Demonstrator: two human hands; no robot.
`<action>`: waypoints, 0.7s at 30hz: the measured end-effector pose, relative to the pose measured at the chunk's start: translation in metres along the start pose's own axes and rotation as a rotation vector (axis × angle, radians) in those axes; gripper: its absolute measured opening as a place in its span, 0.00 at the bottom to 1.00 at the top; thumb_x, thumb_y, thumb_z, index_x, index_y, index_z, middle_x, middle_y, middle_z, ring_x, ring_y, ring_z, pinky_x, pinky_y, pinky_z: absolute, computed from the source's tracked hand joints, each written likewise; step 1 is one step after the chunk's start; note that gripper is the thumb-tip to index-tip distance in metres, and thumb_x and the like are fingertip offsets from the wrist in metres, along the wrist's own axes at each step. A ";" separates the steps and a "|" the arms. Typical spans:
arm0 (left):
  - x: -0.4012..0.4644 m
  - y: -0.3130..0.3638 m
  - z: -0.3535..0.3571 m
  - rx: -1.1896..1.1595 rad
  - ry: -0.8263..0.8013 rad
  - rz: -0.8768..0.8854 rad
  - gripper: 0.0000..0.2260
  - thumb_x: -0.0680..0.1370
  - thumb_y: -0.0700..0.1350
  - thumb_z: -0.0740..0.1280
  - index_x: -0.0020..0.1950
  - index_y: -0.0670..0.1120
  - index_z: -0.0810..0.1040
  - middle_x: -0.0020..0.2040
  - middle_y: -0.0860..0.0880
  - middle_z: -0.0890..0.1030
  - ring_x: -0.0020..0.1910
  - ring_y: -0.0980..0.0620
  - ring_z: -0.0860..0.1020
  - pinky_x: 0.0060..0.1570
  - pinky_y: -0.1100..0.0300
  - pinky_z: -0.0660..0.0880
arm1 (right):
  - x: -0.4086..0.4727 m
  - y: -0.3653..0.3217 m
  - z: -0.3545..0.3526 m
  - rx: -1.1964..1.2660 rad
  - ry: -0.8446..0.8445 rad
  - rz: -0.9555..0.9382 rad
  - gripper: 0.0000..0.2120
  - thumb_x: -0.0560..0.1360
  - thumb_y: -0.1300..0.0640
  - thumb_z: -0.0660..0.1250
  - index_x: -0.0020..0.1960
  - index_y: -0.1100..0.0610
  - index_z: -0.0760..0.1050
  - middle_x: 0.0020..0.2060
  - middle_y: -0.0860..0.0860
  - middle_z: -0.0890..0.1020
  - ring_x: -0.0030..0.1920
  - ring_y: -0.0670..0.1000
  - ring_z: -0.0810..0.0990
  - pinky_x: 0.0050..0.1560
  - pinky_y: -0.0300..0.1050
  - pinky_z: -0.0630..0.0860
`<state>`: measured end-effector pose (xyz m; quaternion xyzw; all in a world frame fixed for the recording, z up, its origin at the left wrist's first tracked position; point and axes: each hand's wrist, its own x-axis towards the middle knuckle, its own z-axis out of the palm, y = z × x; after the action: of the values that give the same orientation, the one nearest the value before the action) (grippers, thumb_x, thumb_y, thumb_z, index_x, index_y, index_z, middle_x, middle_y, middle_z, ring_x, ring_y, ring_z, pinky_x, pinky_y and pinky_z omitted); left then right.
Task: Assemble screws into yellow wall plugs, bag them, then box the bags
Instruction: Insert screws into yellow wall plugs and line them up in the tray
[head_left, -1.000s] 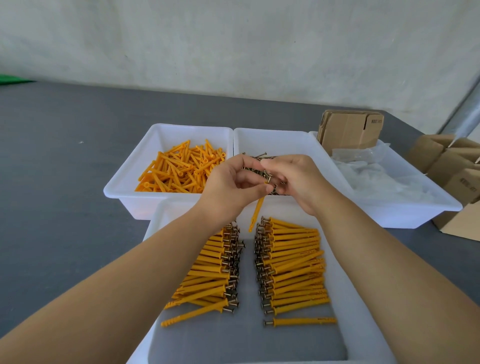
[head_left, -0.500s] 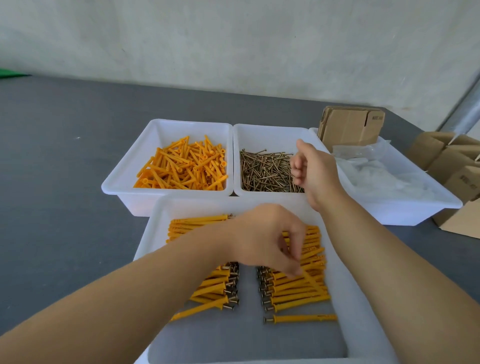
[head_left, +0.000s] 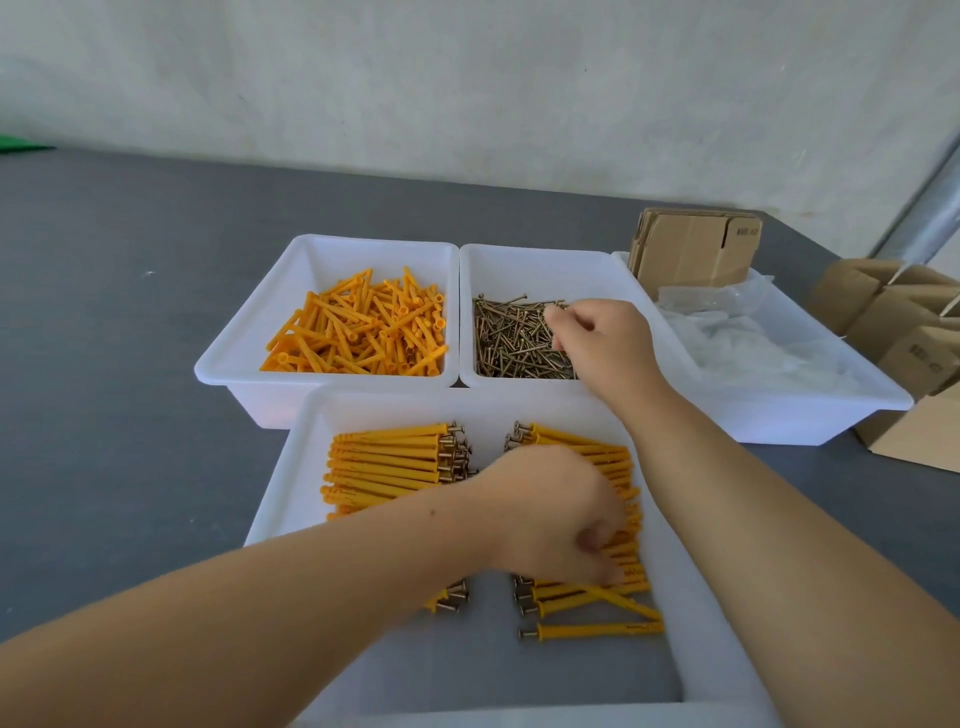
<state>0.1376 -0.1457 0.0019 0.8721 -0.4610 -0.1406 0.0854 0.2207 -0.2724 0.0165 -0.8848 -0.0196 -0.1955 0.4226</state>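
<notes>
Leftmost, plug bin (head_left: 244, 358): white, loose yellow plugs (head_left: 363, 338) heaped inside, on grey table (head_left: 130, 312). Just beside it to the right, touching at the rims, screw bin (head_left: 519, 260) with a pile of brass screws (head_left: 514, 338). Over that pile, right hand (head_left: 602, 343), fingers curled down into the screws, seemingly pinching one or a few, though fingertips too blurred to be sure. Further right, bag bin (head_left: 831, 410) with clear plastic bags (head_left: 753, 343) and a flat stack of folded cartons (head_left: 691, 249) leaning at its far end. Past that, at the table's right edge, more cardboard boxes (head_left: 909, 332), some open.

Nearer, in front of the plug and screw bins, front tray (head_left: 291, 488): two rows of assembled plugs, screw heads facing the middle gap. Left row (head_left: 384, 462) partly hidden under the left forearm. Right row (head_left: 587, 597) with left hand (head_left: 550, 514) resting on top, back of hand up, fingers curled down onto the plugs; grip or mere touch not possible to tell. One assembled plug (head_left: 592, 631) lying apart at the near end of the right row, another crossing diagonally just above it.
</notes>
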 end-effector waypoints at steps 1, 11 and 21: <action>-0.004 -0.004 -0.005 -0.020 0.124 0.042 0.17 0.77 0.52 0.70 0.33 0.47 0.70 0.33 0.49 0.75 0.35 0.49 0.72 0.37 0.55 0.70 | 0.000 0.000 0.000 -0.119 0.004 -0.042 0.19 0.79 0.50 0.65 0.34 0.60 0.78 0.27 0.53 0.78 0.31 0.53 0.76 0.36 0.49 0.73; -0.027 -0.101 -0.039 0.012 0.819 -0.518 0.10 0.81 0.51 0.64 0.53 0.47 0.81 0.51 0.47 0.77 0.49 0.48 0.74 0.42 0.54 0.73 | 0.020 0.004 0.003 -0.703 -0.687 0.258 0.26 0.84 0.42 0.50 0.74 0.54 0.70 0.74 0.55 0.69 0.73 0.58 0.68 0.71 0.55 0.65; -0.022 -0.129 -0.036 -0.063 0.701 -0.770 0.17 0.82 0.48 0.61 0.71 0.53 0.68 0.36 0.53 0.73 0.35 0.52 0.73 0.29 0.59 0.69 | 0.015 0.001 -0.001 -0.493 -0.567 0.227 0.20 0.79 0.51 0.61 0.30 0.58 0.69 0.29 0.54 0.71 0.33 0.54 0.70 0.35 0.47 0.66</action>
<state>0.2380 -0.0544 0.0040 0.9701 -0.0463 0.1248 0.2028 0.2341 -0.2756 0.0219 -0.9752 0.0100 0.1058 0.1939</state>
